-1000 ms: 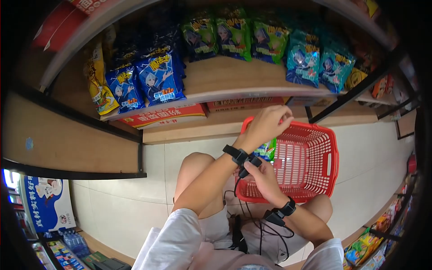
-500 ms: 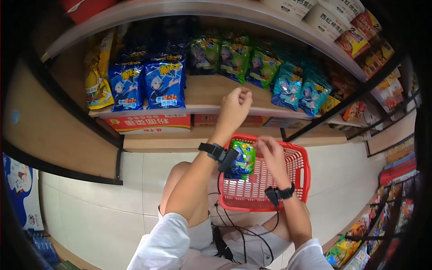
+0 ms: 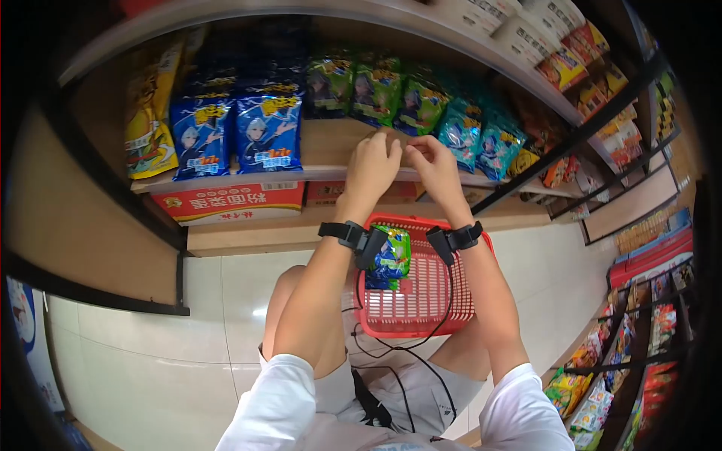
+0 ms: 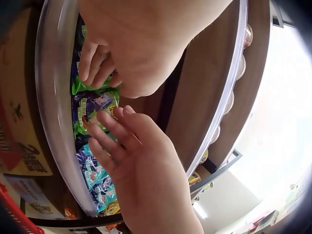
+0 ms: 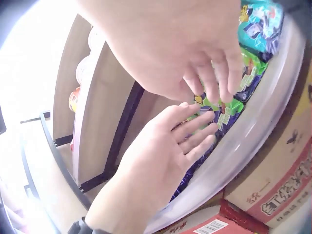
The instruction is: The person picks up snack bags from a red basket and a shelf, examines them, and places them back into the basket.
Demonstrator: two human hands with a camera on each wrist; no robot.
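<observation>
In the head view my left hand (image 3: 372,169) and right hand (image 3: 438,173) hover close together at the shelf's front edge, before the green packets (image 3: 376,94). In the left wrist view my left hand (image 4: 141,44) is large above, with its fingers over the green packets (image 4: 95,105), and the right hand (image 4: 153,170) lies below it, palm showing. In the right wrist view my right hand (image 5: 175,44) is above and the left hand (image 5: 151,165) below. Fingers on both are slightly bent, and neither holds anything visible. Teal packets (image 3: 459,134) lie to the right, blue packets (image 3: 268,131) to the left.
A red basket (image 3: 410,329) stands on the floor below my forearms, with green and blue packets (image 3: 391,255) inside. Cables hang over it. Boxes (image 3: 229,203) sit under the shelf; white tubs (image 3: 526,37) stand above. A black post (image 3: 579,131) slants at right.
My right hand has risen from the basket to the shelf edge, beside the left hand. The left hand, earlier over the basket's edge, has moved up to the shelf front. The head view has shifted.
</observation>
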